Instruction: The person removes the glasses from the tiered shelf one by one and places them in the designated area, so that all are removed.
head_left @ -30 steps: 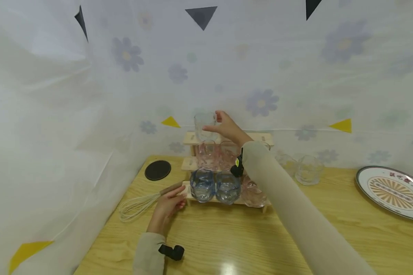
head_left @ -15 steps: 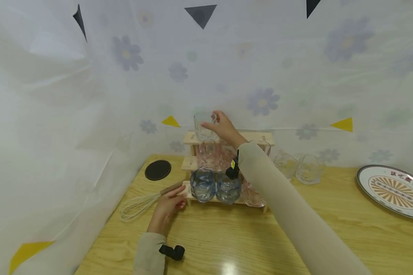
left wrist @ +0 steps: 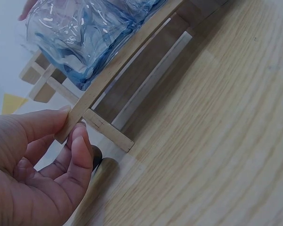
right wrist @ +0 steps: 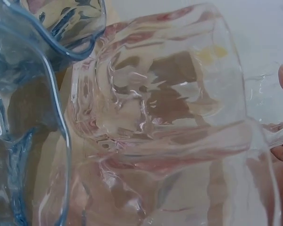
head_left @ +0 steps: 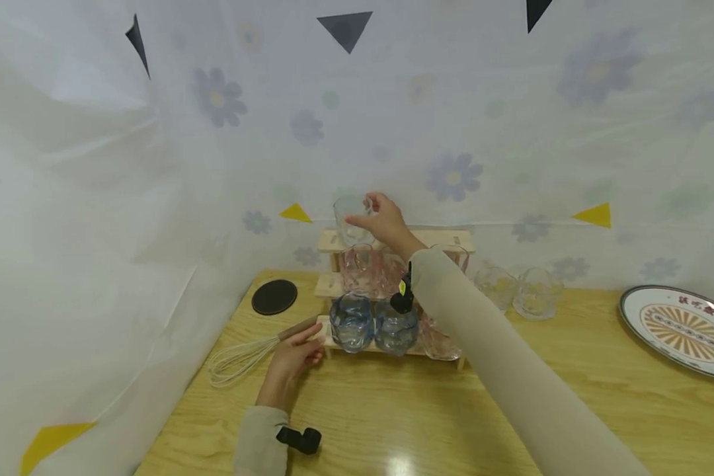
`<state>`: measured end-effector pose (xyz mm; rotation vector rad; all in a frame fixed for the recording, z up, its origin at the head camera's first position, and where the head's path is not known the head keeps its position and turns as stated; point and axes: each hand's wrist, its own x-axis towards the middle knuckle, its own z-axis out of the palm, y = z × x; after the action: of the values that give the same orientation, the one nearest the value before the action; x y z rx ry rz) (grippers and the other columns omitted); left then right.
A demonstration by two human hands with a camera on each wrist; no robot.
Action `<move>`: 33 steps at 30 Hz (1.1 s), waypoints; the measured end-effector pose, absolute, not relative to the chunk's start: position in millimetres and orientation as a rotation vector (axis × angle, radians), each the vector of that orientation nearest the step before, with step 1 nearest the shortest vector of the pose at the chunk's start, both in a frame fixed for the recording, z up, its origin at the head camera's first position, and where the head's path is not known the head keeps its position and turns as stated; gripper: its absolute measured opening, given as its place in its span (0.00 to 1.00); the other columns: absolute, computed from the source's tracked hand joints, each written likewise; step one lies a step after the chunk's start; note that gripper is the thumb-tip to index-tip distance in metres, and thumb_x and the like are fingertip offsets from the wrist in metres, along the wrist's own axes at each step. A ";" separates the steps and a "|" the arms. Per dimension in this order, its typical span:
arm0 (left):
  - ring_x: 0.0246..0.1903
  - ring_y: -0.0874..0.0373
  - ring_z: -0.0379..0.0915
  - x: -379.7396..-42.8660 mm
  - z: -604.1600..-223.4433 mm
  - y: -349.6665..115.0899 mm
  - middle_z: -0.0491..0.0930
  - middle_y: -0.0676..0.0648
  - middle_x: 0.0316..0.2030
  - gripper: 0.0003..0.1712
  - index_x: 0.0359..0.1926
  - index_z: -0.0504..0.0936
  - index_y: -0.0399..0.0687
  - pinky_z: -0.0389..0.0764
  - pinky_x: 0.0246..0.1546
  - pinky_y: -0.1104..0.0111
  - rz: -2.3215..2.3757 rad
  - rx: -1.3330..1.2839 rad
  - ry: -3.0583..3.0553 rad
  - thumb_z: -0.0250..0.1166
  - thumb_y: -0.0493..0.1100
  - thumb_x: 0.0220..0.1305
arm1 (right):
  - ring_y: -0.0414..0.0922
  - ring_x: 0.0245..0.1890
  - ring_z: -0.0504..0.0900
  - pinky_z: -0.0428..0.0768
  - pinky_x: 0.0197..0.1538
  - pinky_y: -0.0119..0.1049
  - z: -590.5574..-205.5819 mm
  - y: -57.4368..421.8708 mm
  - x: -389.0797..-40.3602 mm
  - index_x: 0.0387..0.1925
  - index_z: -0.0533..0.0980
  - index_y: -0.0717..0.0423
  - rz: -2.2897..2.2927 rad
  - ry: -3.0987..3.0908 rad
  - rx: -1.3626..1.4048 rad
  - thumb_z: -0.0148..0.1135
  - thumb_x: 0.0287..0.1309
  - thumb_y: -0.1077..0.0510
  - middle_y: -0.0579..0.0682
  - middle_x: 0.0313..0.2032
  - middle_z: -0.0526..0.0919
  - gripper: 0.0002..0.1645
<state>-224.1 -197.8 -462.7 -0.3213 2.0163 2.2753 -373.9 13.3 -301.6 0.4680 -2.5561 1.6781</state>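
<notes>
In the head view my right hand [head_left: 387, 225] grips a clear glass [head_left: 344, 213] at the left end of the top shelf of a three-step wooden rack [head_left: 328, 284]. Whether its base touches the board is hard to tell. My left hand [left wrist: 42, 165] pinches the left end of the bottom shelf board between thumb and fingers. Pink glasses [head_left: 356, 261] stand on the middle shelf, partly behind my right arm. Two blue glasses [head_left: 350, 330] and a pink one sit on the bottom shelf. Pink and blue glasses fill most of the right wrist view.
A whisk [head_left: 238, 360] lies left of the rack, its handle close to my left hand. Behind it is a round black mat [head_left: 274, 297]. Clear glasses [head_left: 537, 296] stand on the table right of the rack, and a patterned plate [head_left: 636, 330] lies farther right.
My right hand and the clear glass have shifted very slightly left on the top shelf. The left hand keeps its pinch on the rack.
</notes>
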 end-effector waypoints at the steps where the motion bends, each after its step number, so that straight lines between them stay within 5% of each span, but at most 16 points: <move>1: 0.17 0.65 0.73 -224.1 -462.6 -197.6 0.79 0.50 0.19 0.25 0.60 0.72 0.32 0.75 0.20 0.77 2.271 -0.322 2.018 0.63 0.30 0.61 | 0.50 0.67 0.59 0.66 0.63 0.47 -301.7 13.6 -373.5 0.70 0.57 0.54 1.672 -2.550 0.467 0.69 0.51 0.41 0.54 0.67 0.60 0.50; 10: 0.18 0.65 0.73 -227.4 -461.9 -199.1 0.80 0.50 0.20 0.26 0.61 0.72 0.35 0.76 0.21 0.77 2.237 -0.331 2.035 0.63 0.31 0.61 | 0.50 0.66 0.60 0.67 0.62 0.49 -290.7 25.2 -373.1 0.62 0.66 0.57 1.638 -2.479 0.484 0.69 0.51 0.41 0.52 0.66 0.62 0.42; 18: 0.19 0.64 0.73 -230.3 -459.7 -200.4 0.80 0.50 0.20 0.26 0.60 0.73 0.35 0.76 0.21 0.77 2.225 -0.345 2.051 0.64 0.32 0.60 | 0.48 0.60 0.65 0.65 0.47 0.47 -276.7 53.7 -372.8 0.33 0.64 0.55 1.666 -2.361 0.592 0.69 0.51 0.42 0.50 0.53 0.68 0.27; 24: 0.20 0.64 0.73 -230.7 -458.9 -202.7 0.80 0.50 0.21 0.26 0.61 0.71 0.34 0.76 0.22 0.77 2.195 -0.314 2.069 0.63 0.32 0.61 | 0.48 0.38 0.62 0.59 0.37 0.43 -266.1 82.7 -369.6 0.32 0.64 0.56 1.687 -2.305 0.598 0.70 0.52 0.46 0.52 0.36 0.65 0.25; 33: 0.19 0.65 0.73 -235.1 -460.9 -211.5 0.80 0.50 0.21 0.27 0.62 0.69 0.33 0.76 0.23 0.77 2.193 -0.305 2.071 0.62 0.31 0.62 | 0.46 0.46 0.68 0.66 0.42 0.44 -252.7 129.8 -367.3 0.42 0.69 0.57 1.665 -2.349 0.495 0.70 0.50 0.43 0.50 0.52 0.70 0.29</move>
<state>-235.1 -211.5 -460.9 -0.3046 2.0712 2.1932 -367.3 129.8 -252.7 0.4952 -2.3486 1.6649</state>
